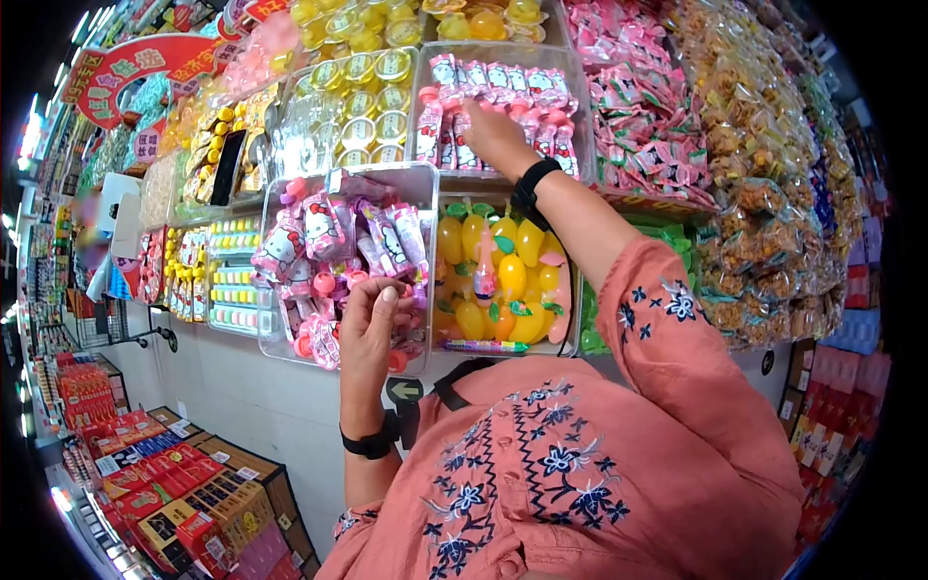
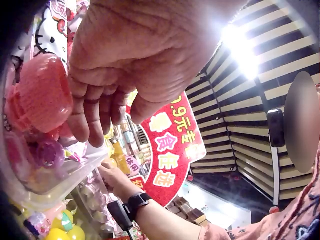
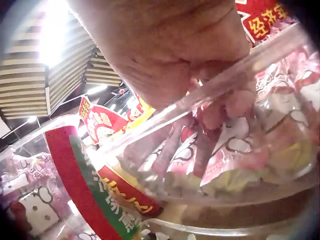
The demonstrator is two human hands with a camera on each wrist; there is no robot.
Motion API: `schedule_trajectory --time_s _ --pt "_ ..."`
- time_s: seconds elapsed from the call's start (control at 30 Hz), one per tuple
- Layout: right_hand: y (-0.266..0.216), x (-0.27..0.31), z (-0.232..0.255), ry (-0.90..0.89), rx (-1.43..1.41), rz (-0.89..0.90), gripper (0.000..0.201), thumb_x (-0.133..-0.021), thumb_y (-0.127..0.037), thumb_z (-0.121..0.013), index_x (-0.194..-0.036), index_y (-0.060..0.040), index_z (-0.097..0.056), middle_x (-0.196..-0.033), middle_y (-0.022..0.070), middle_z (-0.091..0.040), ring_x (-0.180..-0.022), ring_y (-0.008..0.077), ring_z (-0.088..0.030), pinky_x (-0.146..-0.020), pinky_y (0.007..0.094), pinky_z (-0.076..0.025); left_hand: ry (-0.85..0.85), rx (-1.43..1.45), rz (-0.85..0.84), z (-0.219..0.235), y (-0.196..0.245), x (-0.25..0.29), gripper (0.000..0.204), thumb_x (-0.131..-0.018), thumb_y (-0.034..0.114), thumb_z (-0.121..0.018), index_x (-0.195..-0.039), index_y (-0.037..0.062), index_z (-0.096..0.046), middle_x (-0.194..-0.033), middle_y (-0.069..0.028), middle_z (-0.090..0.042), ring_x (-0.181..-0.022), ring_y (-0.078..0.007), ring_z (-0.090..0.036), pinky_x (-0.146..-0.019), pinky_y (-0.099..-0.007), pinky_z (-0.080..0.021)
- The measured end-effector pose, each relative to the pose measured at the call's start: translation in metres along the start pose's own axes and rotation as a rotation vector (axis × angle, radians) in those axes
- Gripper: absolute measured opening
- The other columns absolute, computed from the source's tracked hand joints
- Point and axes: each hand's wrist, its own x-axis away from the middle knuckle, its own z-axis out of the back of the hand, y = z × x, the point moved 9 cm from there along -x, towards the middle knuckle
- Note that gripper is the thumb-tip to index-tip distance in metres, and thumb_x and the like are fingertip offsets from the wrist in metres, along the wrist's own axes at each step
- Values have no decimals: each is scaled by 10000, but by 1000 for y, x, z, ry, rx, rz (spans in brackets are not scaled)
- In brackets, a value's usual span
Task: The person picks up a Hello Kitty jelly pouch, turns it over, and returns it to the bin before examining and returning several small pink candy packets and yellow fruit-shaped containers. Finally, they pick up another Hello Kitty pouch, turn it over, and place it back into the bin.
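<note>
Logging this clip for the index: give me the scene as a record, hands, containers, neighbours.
setting: shop display of packaged goods
left hand: hand over the front bin, fingers loosely bent, nothing visibly held
front bin contents: jumbled pink and purple cartoon-cat pouches
right hand: hand reaching into the rear bin, fingers among the pouches; grip unclear
rear bin contents: rowed cartoon-cat pouches
right of front bin: yellow fruit-shaped items, pink bottle-shaped item on top
left of rear bin: clear-lidded cups
</note>
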Motion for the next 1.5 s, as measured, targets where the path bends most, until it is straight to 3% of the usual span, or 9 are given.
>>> schedule_trajectory --time_s 0.33,0.73,0.93,1.07,1.2,1.4,1.5 --pt "5 -3 -8 52 -177 137 552 -837 -10 -505 -1386 -66 -493 -1033 241 -670 -968 419 -644 -797 515 -503 -8 -7 14 -1 -5 -4 206 -1036 202 -547 -1113 12 -567 -1066 -61 -631 -879 -101 -618 -748 -245 -537" --pt "4 -6 -9 4 -134 84 549 -844 -27 -513 -1389 -84 -513 -1016 239 -682 -958 414 -654 -795 512 -510 0 35 38 3 -11 -6 190 -1033 187 -550 -1121 20 -573 -1054 -56 -633 -899 -106 -621 -746 -246 -533" --pt "-15 0 18 165 -37 79 350 -850 -77 -530 -1191 -42 -602 -930 228 -696 -865 418 -674 -731 532 -515 -9 37 41 2 -12 -6 191 -1034 183 -547 -1118 13 -572 -1060 -60 -625 -908 -111 -622 -748 -247 -534" --pt "-18 -9 5 71 -100 2 252 -824 -117 -549 -997 33 -654 -888 272 -686 -876 436 -674 -760 538 -514 -14 10 31 1 -12 -8 194 -1033 185 -549 -1117 11 -575 -1059 -58 -625 -908 -109 -622 -744 -244 -533" --pt "-12 -15 -24 -103 -181 -105 277 -801 -135 -541 -908 65 -700 -939 313 -674 -905 448 -671 -831 507 -522 -23 30 36 1 -13 -7 196 -1032 184 -552 -1115 9 -577 -1064 -53 -626 -916 -107 -624 -742 -238 -526" --pt "1 -27 -39 -182 -222 -221 289 -838 -154 -532 -957 30 -720 -995 283 -690 -959 420 -680 -839 494 -531 -104 -146 -46 -5 33 -9 183 -1029 169 -552 -1121 13 -578 -1045 -49 -637 -928 -101 -633 -750 -232 -518" --pt "3 -29 -40 -190 -197 -238 287 -858 -167 -539 -978 9 -731 -1011 262 -702 -981 406 -684 -854 492 -534 -181 -361 -86 -12 73 -23 201 -1019 172 -571 -1120 -3 -577 -929 -15 -613 -821 -67 -567 -718 -229 -479"
